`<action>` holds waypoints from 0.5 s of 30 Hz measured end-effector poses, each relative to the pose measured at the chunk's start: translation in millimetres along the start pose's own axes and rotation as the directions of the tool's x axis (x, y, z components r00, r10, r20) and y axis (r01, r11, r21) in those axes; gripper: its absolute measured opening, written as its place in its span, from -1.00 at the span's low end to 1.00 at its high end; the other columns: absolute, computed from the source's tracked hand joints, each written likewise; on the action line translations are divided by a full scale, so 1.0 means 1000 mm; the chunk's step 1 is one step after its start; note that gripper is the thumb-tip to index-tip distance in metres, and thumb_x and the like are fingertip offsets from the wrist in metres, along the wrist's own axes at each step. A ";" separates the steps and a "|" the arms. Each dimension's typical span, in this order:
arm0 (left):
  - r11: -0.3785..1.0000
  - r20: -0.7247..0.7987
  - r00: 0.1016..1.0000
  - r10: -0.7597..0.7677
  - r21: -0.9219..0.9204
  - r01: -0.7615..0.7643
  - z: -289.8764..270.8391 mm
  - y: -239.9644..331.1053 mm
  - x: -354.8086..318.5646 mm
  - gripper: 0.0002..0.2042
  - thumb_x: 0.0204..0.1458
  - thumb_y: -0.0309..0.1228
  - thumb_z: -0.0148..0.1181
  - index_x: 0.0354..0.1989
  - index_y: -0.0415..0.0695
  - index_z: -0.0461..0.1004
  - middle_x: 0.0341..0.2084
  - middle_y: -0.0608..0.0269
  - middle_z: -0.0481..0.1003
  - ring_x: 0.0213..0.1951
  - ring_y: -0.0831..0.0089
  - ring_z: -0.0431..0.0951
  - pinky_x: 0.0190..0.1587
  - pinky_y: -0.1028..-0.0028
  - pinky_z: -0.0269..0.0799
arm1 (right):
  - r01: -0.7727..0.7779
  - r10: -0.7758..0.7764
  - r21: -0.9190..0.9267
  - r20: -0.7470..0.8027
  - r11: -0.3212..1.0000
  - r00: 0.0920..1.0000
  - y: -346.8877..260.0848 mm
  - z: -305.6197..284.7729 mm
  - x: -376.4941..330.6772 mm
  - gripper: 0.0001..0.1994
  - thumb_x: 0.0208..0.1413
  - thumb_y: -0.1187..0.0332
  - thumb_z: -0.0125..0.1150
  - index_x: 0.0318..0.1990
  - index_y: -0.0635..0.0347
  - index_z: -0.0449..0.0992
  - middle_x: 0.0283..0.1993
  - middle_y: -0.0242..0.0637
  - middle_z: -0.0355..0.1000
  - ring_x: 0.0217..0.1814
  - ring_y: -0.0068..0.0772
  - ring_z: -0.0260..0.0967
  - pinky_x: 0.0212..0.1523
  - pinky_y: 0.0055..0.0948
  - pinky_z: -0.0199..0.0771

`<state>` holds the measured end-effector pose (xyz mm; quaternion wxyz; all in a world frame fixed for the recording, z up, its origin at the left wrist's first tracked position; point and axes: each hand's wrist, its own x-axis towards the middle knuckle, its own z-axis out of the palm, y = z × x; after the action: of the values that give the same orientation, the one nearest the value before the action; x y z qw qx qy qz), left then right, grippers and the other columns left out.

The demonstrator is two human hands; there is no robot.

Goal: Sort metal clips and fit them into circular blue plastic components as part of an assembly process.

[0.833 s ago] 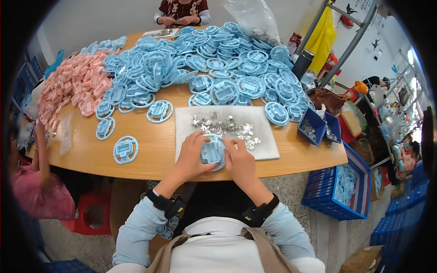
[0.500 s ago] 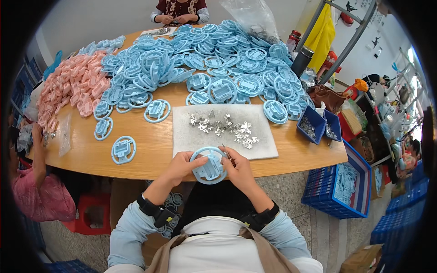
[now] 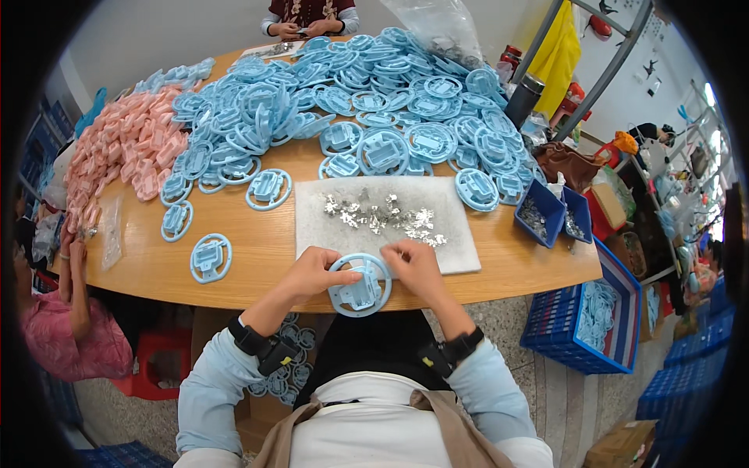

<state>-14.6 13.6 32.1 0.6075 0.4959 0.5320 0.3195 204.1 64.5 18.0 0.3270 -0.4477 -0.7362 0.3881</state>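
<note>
So both hands are on one blue ring (image 3: 360,285) with a boxy middle, held right at the near edge of the table (image 3: 257,257), just over the person's lap. Left hand (image 3: 314,272) has its fingers curled round the ring's left side with the thumb pressed on top, and the right hand (image 3: 416,265) pinches the upper right rim, fingertips tight together. Black wristbands on both forearms. Just behind the ring sits a white mat (image 3: 460,249) with a scatter of little metal clips (image 3: 382,217) on it. A few loose rings lie on the bare wood to the left, one close by (image 3: 211,257). Right of the mat are two small blue bins (image 3: 550,214), and down on the floor a blue crate (image 3: 577,312) with more rings in it. Further back, a huge blue heap (image 3: 374,101) covers most of the table, with a pink pile (image 3: 125,148) on its left. At the far edge another person's hands (image 3: 300,30) are busy with something small, can't tell what.
</note>
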 end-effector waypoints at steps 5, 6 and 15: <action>0.968 -0.024 0.990 0.139 0.214 -0.131 -0.010 0.010 0.023 -0.67 -0.18 -0.32 0.41 -0.31 -0.30 0.56 -0.49 0.21 0.56 -0.43 0.52 0.51 -0.34 0.50 0.42 | 0.119 -0.186 -0.384 -0.142 0.916 0.972 0.017 0.018 0.043 -0.88 -0.06 0.38 0.20 -0.43 0.25 0.53 -0.44 -0.10 0.43 -0.37 -0.06 0.40 -0.35 -0.24 0.40; 0.950 -0.055 0.978 0.203 0.251 -0.183 -0.012 0.010 0.025 -0.66 -0.19 -0.31 0.41 -0.30 -0.30 0.55 -0.48 0.20 0.56 -0.43 0.49 0.52 -0.33 0.49 0.43 | 0.115 -0.197 -0.440 -0.145 0.891 0.970 0.018 0.021 0.045 -0.88 -0.06 0.39 0.20 -0.45 0.26 0.52 -0.44 -0.11 0.41 -0.35 -0.04 0.40 -0.34 -0.23 0.40; 0.759 -0.236 0.764 0.600 0.469 -0.452 0.017 0.007 0.022 -0.84 0.05 -0.45 0.14 -0.25 -0.28 0.50 -0.39 0.18 0.52 -0.37 0.45 0.48 -0.25 0.51 0.37 | 0.327 -0.342 -0.112 -0.175 0.939 0.923 -0.019 0.014 0.024 -0.96 -0.08 0.54 0.21 -0.43 0.28 0.49 -0.45 -0.17 0.38 -0.43 -0.15 0.38 -0.42 -0.33 0.38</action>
<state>8.0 30.8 30.2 0.2684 0.6662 0.5245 0.4573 175.7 76.8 30.6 0.4396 -0.3636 -0.7818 0.2517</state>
